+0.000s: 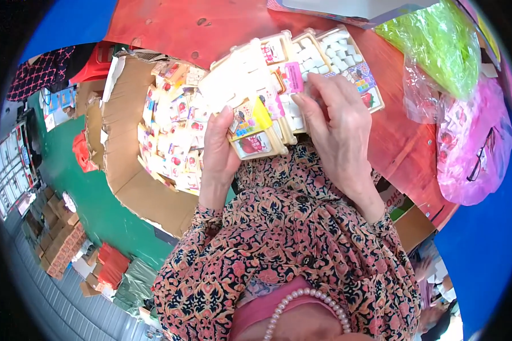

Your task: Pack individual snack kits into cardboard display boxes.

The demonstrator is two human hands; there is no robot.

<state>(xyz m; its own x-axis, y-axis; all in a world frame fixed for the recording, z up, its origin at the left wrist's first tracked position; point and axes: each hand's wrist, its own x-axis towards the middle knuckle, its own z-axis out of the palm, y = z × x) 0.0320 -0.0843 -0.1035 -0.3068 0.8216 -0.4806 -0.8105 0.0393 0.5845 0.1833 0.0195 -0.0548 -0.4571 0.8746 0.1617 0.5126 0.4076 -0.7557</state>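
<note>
My left hand (217, 150) is closed round the left side of a small plastic box (255, 142) with a strawberry picture and a yellow strip. My right hand (342, 122) is curled over the boxes, thumb and fingertips close together beside a pink label (293, 77); whatever is between them I cannot make out. Just past the hands, open clear trays (337, 52) hold small white pieces. Strong glare washes out the boxes (242, 71) above my left hand, hiding their detail.
To the left, a large open cardboard carton (131, 142) holds many similar small packs (179, 125). The red wooden tabletop (401, 139) carries a green plastic bag (444, 48) and a pink plastic bag (475, 150) at the right. Stacked cartons (62, 250) stand on the green floor at lower left.
</note>
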